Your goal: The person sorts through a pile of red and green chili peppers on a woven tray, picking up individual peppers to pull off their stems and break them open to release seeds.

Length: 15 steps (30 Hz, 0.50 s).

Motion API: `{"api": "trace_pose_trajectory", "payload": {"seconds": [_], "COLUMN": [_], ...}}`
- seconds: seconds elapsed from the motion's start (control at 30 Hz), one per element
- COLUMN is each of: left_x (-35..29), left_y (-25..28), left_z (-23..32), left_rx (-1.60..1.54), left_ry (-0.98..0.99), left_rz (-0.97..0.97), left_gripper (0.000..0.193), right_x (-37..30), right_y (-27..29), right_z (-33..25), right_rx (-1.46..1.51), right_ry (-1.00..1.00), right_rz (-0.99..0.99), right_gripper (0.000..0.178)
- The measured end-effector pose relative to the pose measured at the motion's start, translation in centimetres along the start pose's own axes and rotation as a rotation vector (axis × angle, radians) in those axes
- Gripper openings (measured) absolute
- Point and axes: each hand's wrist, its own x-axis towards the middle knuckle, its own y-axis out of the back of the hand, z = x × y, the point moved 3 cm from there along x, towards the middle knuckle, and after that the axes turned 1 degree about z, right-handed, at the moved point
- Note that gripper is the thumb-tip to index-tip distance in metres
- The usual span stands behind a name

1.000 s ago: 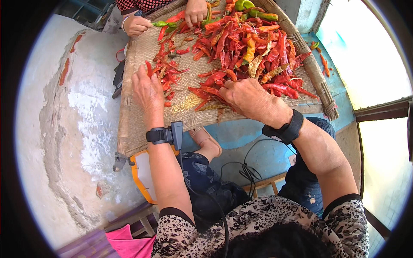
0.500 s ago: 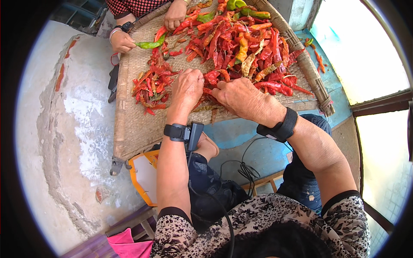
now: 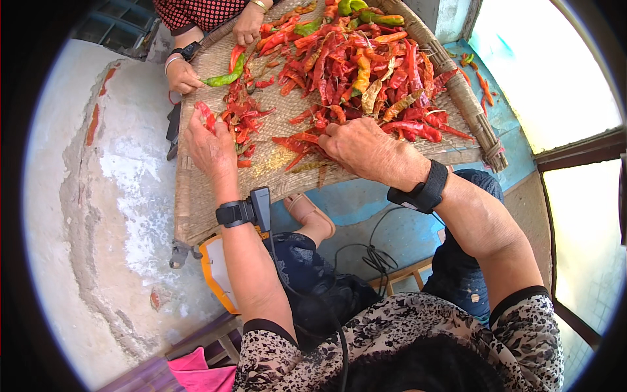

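Observation:
On a woven bamboo tray [image 3: 202,212] lies a big heap of red chili peppers [image 3: 392,72], some yellow and shriveled. My left hand [image 3: 214,149] is at the tray's left side, its fingers closed on a red chili pepper [image 3: 205,116]. Beside it is a smaller pile of red pepper pieces [image 3: 243,121]. My right hand [image 3: 366,149] rests at the heap's near edge, fingertips pinched against a red pepper [image 3: 302,138]; the palm side is hidden. Pale seeds [image 3: 275,159] are scattered between my hands.
Across the tray a co-worker's hand [image 3: 183,76] holds a green pepper [image 3: 225,73]; the other hand [image 3: 249,25] touches red ones. A rough wall [image 3: 130,196] stands left, a bright window [image 3: 548,72] right. A cable [image 3: 375,258] hangs below the tray near my legs.
My left hand has moved left from beside my right hand to the small pile, carrying a red chili pepper. The seeds now show where it was. My right hand has stayed nearly still.

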Motion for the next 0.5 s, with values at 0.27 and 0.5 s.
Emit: {"api": "trace_pose_trajectory", "payload": {"seconds": [0.27, 0.5], "left_x": [-4.0, -3.7], "left_y": [-2.7, -2.7], "left_z": [8.1, 7.9], "left_rx": [-0.257, -0.21], "left_ry": [-0.338, -0.28], "left_rz": [-0.734, -0.767], "left_gripper": [0.023, 0.014], "right_x": [0.3, 0.1], "right_y": [0.2, 0.2], "right_z": [-0.4, -0.2], "right_rx": [-0.015, 0.015], "right_ry": [0.021, 0.024], "right_rz": [-0.004, 0.004], "right_gripper": [0.026, 0.026]}}
